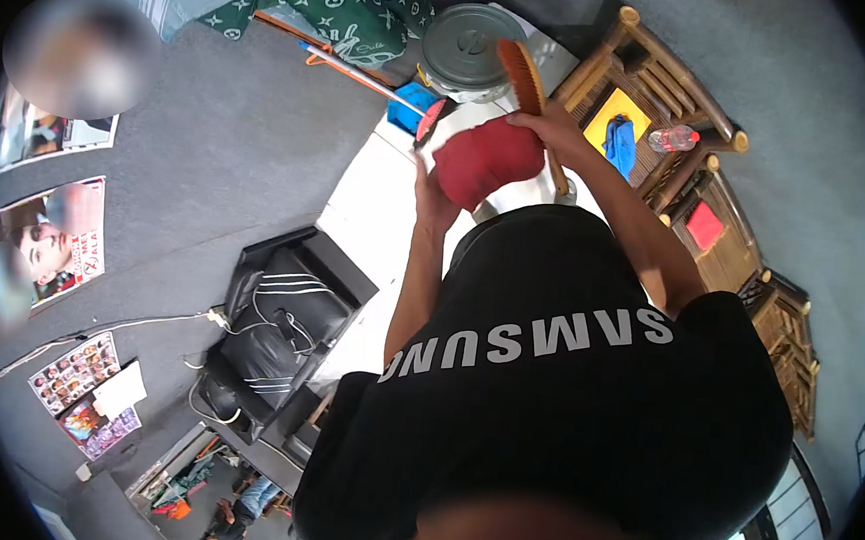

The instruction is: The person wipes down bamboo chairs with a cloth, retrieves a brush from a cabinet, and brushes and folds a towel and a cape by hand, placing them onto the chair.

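The left hand [435,192] grasps the left end of a dark red cap [488,164], held above the white tiled floor [368,190], its long axis slanting crosswise. The right hand [554,136] grips a wooden brush [523,71] at the cap's right end, its head pointing away from the wearer. Beyond stands a lidded bin [468,50]; a grey wall [231,136] bounds the floor's left edge, bamboo chairs [670,74] its right.

I see cap [490,164]: deep red, rounded, held up | brush [522,76]: long, brown, slanted just beside the cap's right side, head pointing forward
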The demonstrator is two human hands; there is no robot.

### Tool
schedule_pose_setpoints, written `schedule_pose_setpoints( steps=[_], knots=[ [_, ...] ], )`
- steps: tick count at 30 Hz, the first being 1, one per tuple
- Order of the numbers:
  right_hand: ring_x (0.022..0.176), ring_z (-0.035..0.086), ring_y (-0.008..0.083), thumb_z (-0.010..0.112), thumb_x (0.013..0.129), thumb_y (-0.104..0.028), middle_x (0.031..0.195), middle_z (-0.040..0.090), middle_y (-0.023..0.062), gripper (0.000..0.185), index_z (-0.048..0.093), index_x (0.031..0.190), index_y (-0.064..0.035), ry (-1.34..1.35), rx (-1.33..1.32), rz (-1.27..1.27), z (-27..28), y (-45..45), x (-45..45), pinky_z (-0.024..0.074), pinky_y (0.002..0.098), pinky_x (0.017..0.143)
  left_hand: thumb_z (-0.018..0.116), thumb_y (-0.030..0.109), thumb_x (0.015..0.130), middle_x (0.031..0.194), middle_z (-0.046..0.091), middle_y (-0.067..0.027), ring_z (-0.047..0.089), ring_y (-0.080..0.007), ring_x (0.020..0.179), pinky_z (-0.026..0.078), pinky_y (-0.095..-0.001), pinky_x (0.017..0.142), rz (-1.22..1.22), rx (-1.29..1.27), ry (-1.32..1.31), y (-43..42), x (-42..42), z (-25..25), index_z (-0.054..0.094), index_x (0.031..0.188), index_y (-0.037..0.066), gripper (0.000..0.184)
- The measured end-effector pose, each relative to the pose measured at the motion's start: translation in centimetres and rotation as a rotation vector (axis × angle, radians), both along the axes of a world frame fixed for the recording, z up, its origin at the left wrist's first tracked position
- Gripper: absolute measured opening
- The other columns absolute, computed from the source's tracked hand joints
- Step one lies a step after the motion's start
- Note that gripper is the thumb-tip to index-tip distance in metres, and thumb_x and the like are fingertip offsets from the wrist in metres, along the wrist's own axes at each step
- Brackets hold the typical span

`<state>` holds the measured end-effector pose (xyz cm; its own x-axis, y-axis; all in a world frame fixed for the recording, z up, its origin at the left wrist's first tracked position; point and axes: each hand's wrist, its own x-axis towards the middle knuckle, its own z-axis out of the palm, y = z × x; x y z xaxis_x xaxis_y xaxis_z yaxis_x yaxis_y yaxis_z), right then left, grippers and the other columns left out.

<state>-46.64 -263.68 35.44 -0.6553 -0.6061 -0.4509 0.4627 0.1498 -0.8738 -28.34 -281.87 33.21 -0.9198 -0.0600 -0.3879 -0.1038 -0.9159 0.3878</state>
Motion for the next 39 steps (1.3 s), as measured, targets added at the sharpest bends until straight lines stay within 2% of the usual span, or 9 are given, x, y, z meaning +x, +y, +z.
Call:
schedule_pose_setpoints(
  steps=[2,7,11,16,18,24,30,35,39],
  knots=[
    [0.090,0.066,0.0189,0.077,0.082,-0.020,0.102,0.068,0.0116,0.050,0.059,0.120,0.0051,0.087,0.144,-0.008,-0.6,0.6,0.0,0.0526,0.0340,0.082,0.056,0.031,0.103,0.144,0.050,-0.0140,0.052,-0.0267,0.131,0.044,-0.0421,0.110,-0.010,-0.262,-0.057,-0.5,-0.9,0.9,0.039,0.146,0.002,0.055],
    [0.101,0.064,0.0197,0.078,0.082,-0.019,0.111,0.067,0.0123,0.055,0.057,0.127,0.0050,0.165,0.136,-0.094,-1.4,1.3,2.5,0.0487,0.0345,0.092,0.067,0.013,0.095,0.136,0.055,-0.0162,0.056,-0.0274,0.124,0.046,-0.0405,0.107,-0.055,-0.529,-0.121,-1.8,-0.9,1.4,0.036,0.145,0.001,0.060],
    [0.098,0.063,0.0187,0.079,0.080,-0.018,0.108,0.068,0.0108,0.052,0.060,0.124,0.0026,0.185,0.231,-0.207,-2.5,2.1,5.4,0.0482,0.0330,0.090,0.077,0.015,0.087,0.124,0.062,-0.0233,0.061,-0.0270,0.116,0.050,-0.0376,0.098,-0.086,-0.639,-0.387,-1.0,0.9,-1.9,0.024,0.150,0.005,0.083],
    [0.097,0.064,0.0188,0.079,0.079,-0.021,0.104,0.069,0.0098,0.045,0.063,0.115,0.0009,0.170,0.434,-0.172,-3.5,5.0,8.9,0.0490,0.0332,0.089,0.083,0.006,0.075,0.121,0.059,-0.0240,0.063,-0.0297,0.109,0.054,-0.0396,0.094,-0.126,-1.049,-0.204,2.9,3.5,-2.6,0.009,0.157,0.013,0.110],
    [0.097,0.065,0.0196,0.079,0.079,-0.023,0.104,0.070,0.0106,0.046,0.063,0.115,0.0004,0.162,0.475,-0.147,-3.6,6.4,9.3,0.0494,0.0338,0.088,0.084,0.006,0.072,0.119,0.059,-0.0228,0.062,-0.0339,0.109,0.054,-0.0429,0.093,-0.161,-0.966,-0.155,4.6,4.2,-2.4,0.025,0.153,0.011,0.100],
    [0.097,0.065,0.0215,0.080,0.079,-0.027,0.105,0.070,0.0121,0.053,0.061,0.120,0.0006,0.239,0.486,-0.119,-2.5,11.2,8.7,0.0501,0.0359,0.088,0.082,0.013,0.075,0.122,0.058,-0.0175,0.049,-0.0408,0.125,0.043,-0.0466,0.104,-0.372,-1.643,-0.260,8.9,3.5,-2.5,0.068,0.108,0.006,0.037],
    [0.112,0.062,0.0309,0.081,0.078,-0.035,0.121,0.064,0.0189,0.071,0.053,0.133,-0.0011,0.383,0.503,-0.055,-3.9,20.8,7.0,0.0477,0.0398,0.098,0.079,0.012,0.072,0.134,0.051,-0.0155,0.036,-0.0411,0.136,0.039,-0.0490,0.107,-0.159,-2.118,0.143,16.2,0.0,2.2,0.072,0.095,0.008,0.024],
    [0.128,0.053,0.0351,0.079,0.081,-0.039,0.139,0.053,0.0208,0.078,0.046,0.143,-0.0048,0.745,0.147,0.151,-5.0,29.9,6.4,0.0417,0.0432,0.108,0.075,0.011,0.076,0.100,0.071,-0.0119,0.068,-0.0302,0.102,0.053,-0.0405,0.089,-0.511,-1.927,0.318,24.7,-3.6,3.3,0.069,0.106,0.007,0.031],
    [0.125,0.054,0.0377,0.075,0.083,-0.034,0.131,0.057,0.0228,0.071,0.048,0.142,-0.0053,0.671,0.223,0.177,-7.5,36.4,8.5,0.0430,0.0441,0.105,0.072,0.014,0.085,0.089,0.072,-0.0187,0.072,-0.0355,0.084,0.056,-0.0397,0.072,-0.784,-1.605,0.237,30.5,-5.3,1.3,0.066,0.113,0.006,0.030]
  ],
)
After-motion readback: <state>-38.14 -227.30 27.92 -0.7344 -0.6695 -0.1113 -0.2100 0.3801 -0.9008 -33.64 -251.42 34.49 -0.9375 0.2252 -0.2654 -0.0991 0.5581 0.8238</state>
